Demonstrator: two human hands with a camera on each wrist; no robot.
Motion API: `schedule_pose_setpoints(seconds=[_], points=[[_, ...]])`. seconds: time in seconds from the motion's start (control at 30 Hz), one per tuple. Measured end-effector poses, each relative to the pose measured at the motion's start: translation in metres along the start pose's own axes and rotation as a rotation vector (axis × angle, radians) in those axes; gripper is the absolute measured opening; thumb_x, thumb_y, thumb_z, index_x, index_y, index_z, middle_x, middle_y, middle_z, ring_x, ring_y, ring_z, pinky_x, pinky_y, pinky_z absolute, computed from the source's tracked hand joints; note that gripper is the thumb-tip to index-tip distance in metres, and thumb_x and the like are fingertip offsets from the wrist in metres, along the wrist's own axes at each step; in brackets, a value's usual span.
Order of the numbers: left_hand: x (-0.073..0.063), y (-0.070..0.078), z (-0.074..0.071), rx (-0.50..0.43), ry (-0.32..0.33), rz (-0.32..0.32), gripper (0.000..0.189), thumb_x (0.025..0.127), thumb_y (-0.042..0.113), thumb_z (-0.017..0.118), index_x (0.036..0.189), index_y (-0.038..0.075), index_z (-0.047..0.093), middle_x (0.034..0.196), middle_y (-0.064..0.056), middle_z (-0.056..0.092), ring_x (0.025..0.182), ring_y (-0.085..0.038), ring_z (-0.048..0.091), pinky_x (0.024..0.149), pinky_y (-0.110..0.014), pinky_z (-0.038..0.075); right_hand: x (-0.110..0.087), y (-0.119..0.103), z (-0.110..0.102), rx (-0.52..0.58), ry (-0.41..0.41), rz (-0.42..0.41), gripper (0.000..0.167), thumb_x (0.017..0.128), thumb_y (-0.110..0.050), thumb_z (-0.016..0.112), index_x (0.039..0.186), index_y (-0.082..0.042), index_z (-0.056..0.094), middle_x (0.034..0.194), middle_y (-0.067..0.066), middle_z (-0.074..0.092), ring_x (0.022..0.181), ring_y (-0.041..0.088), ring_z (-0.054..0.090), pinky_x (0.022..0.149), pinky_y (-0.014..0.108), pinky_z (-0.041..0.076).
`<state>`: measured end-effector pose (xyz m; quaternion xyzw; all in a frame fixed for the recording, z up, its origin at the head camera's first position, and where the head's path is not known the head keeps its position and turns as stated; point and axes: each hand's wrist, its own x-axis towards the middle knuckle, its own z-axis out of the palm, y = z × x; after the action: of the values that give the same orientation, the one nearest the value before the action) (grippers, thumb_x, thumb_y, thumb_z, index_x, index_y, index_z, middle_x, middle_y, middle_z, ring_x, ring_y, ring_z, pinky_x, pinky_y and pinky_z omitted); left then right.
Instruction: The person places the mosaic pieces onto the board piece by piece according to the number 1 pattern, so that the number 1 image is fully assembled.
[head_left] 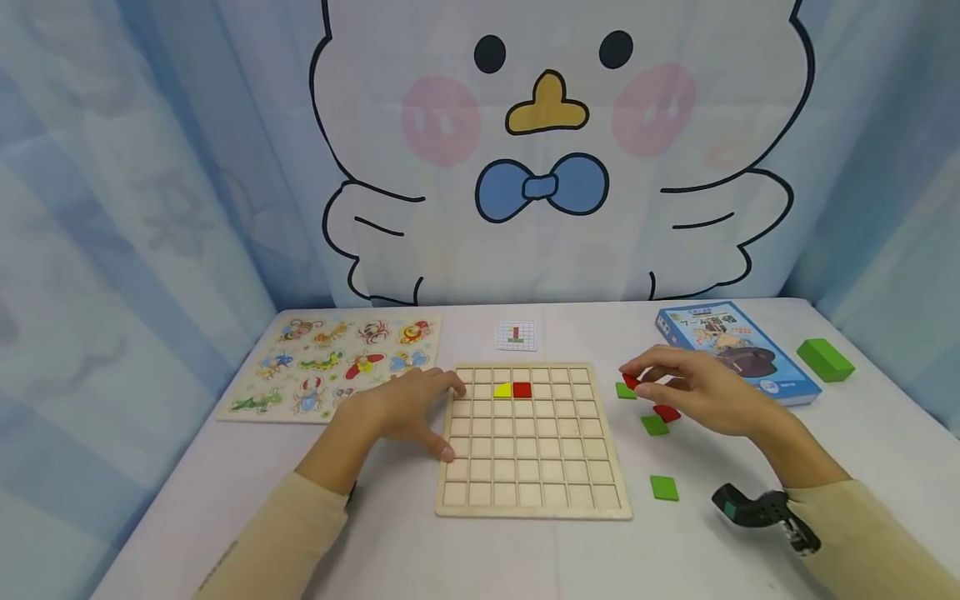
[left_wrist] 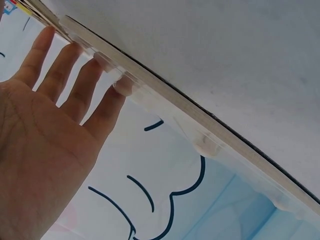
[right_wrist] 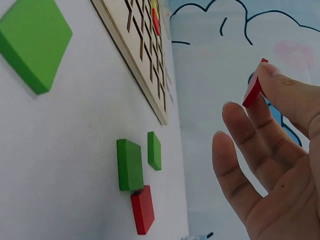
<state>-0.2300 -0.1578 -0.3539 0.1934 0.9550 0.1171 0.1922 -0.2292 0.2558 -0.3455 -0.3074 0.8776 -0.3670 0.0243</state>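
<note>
Tiles (head_left: 522, 390) are filling two cells of the board (head_left: 533, 495) in head view, likely early progress; four loose tiles (head_left: 664, 488) are lying unplaced right of it, where the right hand (head_left: 693, 387) is pinching a red tile (head_left: 631, 381). Left wrist view is adding the left hand (left_wrist: 52, 135), fingers straight, grasping nothing; right wrist view is baring the red tile's edge.

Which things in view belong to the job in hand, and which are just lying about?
In the job:
wooden grid board, left hand at its edge
red tile pinched by right hand
yellow tile and red square on the board
loose green tiles
loose red piece
pattern card, probably

Apparently lying about:
insect board
blue box
green block
</note>
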Motion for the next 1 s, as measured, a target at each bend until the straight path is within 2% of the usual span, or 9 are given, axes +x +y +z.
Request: schedule_pose_setpoints(seconds=[0.13, 0.3, 0.53, 0.8, 1.0], points=[[0.0, -0.001, 0.0, -0.002, 0.003, 0.002, 0.085, 0.071, 0.054, 0.091, 0.142, 0.03, 0.051, 0.153, -0.001, 0.049, 0.141, -0.026, 0.044, 0.115, -0.05, 0.04, 0.008, -0.002, 0.005, 0.003, -0.03, -0.008, 0.025, 0.101, -0.014, 0.068, 0.126, -0.014, 0.069, 0.12, -0.001, 0.069, 0.103, 0.014, 0.065, 0.086, 0.027, 0.058], [-0.003, -0.003, 0.0, -0.018, 0.014, -0.01, 0.085, 0.07, 0.053, 0.092, 0.141, 0.03, 0.052, 0.155, 0.0, 0.047, 0.143, -0.026, 0.042, 0.116, -0.051, 0.038, 0.021, -0.007, 0.011, 0.003, -0.057, -0.005, 0.025, 0.101, -0.02, 0.068, 0.126, -0.02, 0.07, 0.117, -0.006, 0.068, 0.104, 0.015, 0.065, 0.087, 0.028, 0.058], [0.0, -0.002, 0.002, -0.009, 0.007, 0.001, 0.085, 0.069, 0.054, 0.092, 0.14, 0.032, 0.052, 0.153, 0.0, 0.05, 0.14, -0.026, 0.045, 0.114, -0.051, 0.041, 0.029, -0.006, 0.021, 0.082, -0.057, -0.052, 0.025, 0.1, -0.014, 0.068, 0.125, -0.016, 0.071, 0.117, -0.001, 0.07, 0.102, 0.017, 0.065, 0.089, 0.03, 0.057], [0.0, -0.001, 0.002, 0.0, 0.011, 0.005, 0.086, 0.07, 0.053, 0.092, 0.142, 0.031, 0.051, 0.155, 0.0, 0.048, 0.143, -0.025, 0.043, 0.116, -0.05, 0.038, 0.04, -0.01, 0.029, 0.107, -0.067, -0.095, 0.026, 0.099, -0.011, 0.069, 0.125, -0.012, 0.071, 0.116, -0.001, 0.07, 0.101, 0.019, 0.065, 0.088, 0.03, 0.058], [-0.001, -0.001, 0.001, 0.0, 0.009, 0.013, 0.085, 0.071, 0.052, 0.092, 0.142, 0.03, 0.051, 0.155, 0.0, 0.048, 0.144, -0.027, 0.042, 0.117, -0.051, 0.037, 0.047, -0.015, 0.036, 0.129, -0.081, -0.087, 0.025, 0.099, -0.014, 0.07, 0.124, -0.015, 0.071, 0.116, -0.001, 0.07, 0.102, 0.02, 0.066, 0.088, 0.032, 0.058]])
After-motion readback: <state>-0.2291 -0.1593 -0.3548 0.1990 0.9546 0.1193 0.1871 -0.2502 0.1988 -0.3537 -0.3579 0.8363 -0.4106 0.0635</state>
